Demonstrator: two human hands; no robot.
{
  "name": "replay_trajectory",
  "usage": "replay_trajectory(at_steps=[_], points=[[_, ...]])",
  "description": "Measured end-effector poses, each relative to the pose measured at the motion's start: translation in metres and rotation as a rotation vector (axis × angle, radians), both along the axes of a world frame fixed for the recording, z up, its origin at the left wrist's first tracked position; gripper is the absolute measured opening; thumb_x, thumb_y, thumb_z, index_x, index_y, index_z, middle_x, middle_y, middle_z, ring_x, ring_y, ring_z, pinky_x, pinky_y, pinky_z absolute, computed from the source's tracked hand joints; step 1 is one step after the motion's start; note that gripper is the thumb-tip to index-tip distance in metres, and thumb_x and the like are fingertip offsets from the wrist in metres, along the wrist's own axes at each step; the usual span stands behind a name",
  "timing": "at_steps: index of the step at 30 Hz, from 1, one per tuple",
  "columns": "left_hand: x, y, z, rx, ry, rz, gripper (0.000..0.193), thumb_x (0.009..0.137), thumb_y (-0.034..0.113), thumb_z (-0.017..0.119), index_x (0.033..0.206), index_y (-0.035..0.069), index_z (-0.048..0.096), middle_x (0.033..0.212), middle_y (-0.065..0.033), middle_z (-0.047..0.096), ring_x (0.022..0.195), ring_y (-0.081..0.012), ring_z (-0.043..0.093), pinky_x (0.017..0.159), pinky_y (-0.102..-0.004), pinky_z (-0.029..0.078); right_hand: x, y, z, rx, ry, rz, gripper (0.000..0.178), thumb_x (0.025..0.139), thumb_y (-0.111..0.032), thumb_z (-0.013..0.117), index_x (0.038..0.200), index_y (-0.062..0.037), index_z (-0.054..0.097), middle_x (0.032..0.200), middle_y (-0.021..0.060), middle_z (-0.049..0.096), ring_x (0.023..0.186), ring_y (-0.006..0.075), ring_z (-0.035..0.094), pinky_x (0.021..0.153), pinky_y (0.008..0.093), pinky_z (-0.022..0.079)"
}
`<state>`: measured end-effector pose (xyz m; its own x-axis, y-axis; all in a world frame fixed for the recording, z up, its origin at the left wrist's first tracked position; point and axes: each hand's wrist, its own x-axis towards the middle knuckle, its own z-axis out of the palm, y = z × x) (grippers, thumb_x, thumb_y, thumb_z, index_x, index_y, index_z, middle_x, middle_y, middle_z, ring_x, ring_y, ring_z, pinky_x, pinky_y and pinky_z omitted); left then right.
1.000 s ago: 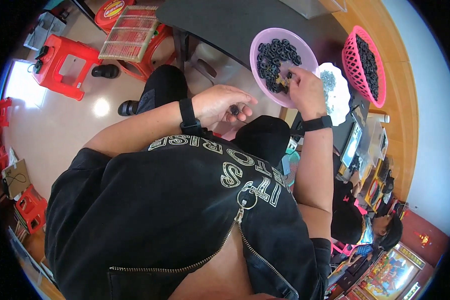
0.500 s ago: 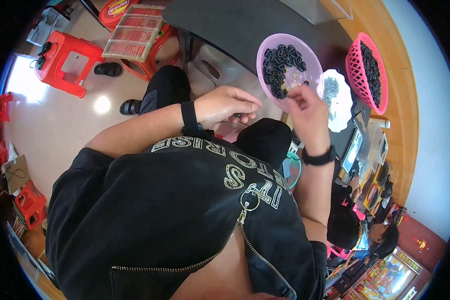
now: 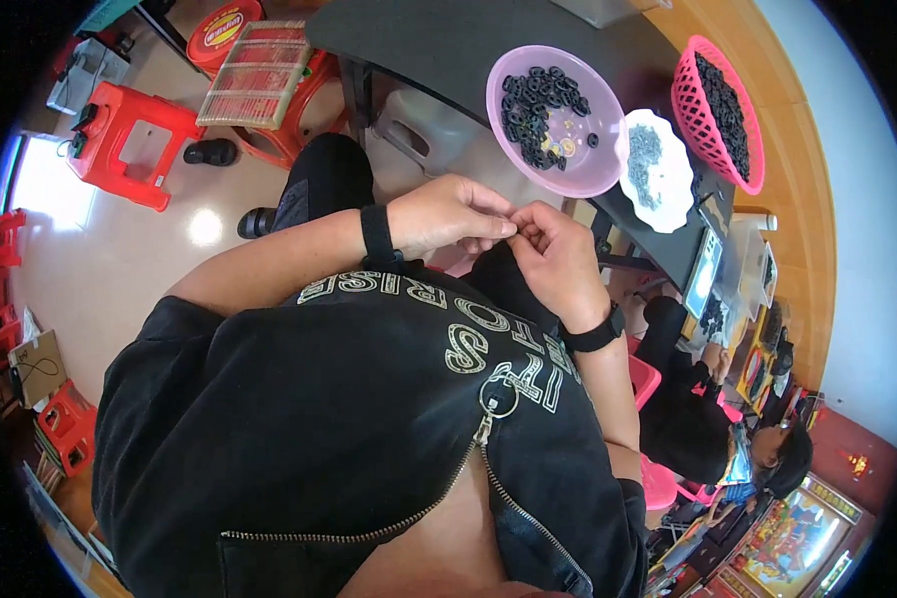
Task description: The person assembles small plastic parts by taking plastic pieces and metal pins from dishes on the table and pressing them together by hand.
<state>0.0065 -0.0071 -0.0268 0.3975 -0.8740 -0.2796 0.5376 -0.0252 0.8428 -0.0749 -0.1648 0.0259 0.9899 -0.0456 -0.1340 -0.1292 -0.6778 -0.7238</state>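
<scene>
My left hand (image 3: 450, 216) and my right hand (image 3: 556, 257) meet fingertip to fingertip above my lap. Both are closed in a pinch, and whatever lies between the fingers is too small or hidden to name. Beyond them on the dark table sits a pink-purple plastic bowl (image 3: 600, 177). It holds many small black ring-shaped pieces (image 3: 528, 105) and a few small yellowish bits (image 3: 565, 140). Right of the bowl is a white scalloped dish (image 3: 676, 189) with a heap of small grey-green pieces (image 3: 645, 159).
A pink lattice basket (image 3: 688, 105) full of black pieces stands at the far right of the dark table (image 3: 419, 40). Red stools (image 3: 130, 149) and a slatted rack (image 3: 254, 75) are at left. Another person (image 3: 688, 429) sits at the right beside a bright screen (image 3: 705, 269).
My right hand has moved from the near rim of the bowl down and left to my left hand, and their fingertips now meet. The view has shifted slightly.
</scene>
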Motion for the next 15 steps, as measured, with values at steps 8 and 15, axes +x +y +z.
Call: replay_trajectory(at_steps=[8,15], points=[[-0.008,-0.001,0.001,0.064,0.062,0.049,0.018,0.087,0.012,0.057,0.1,0.0,0.061,0.079,-0.0005,0.059,0.069,-0.0072,0.054,0.062,-0.0198,0.045,-0.016,-0.007,-0.015,0.41,-0.097,-0.127,0.019,0.078,0.003,0.06,0.095,-0.0027,0.055,0.073,0.0023,0.06,0.063,0.006,0.054,0.056,0.0202,0.044],[-0.016,-0.003,0.011,0.04,0.176,0.181,0.023,0.086,0.006,0.056,0.107,-0.002,0.056,0.091,-0.0063,0.061,0.079,-0.0108,0.06,0.075,-0.0217,0.051,-0.027,-0.013,-0.018,0.631,-0.172,-0.222,0.015,0.081,0.005,0.059,0.094,-0.0006,0.057,0.082,0.0013,0.061,0.073,0.0051,0.055,0.066,0.0175,0.043]])
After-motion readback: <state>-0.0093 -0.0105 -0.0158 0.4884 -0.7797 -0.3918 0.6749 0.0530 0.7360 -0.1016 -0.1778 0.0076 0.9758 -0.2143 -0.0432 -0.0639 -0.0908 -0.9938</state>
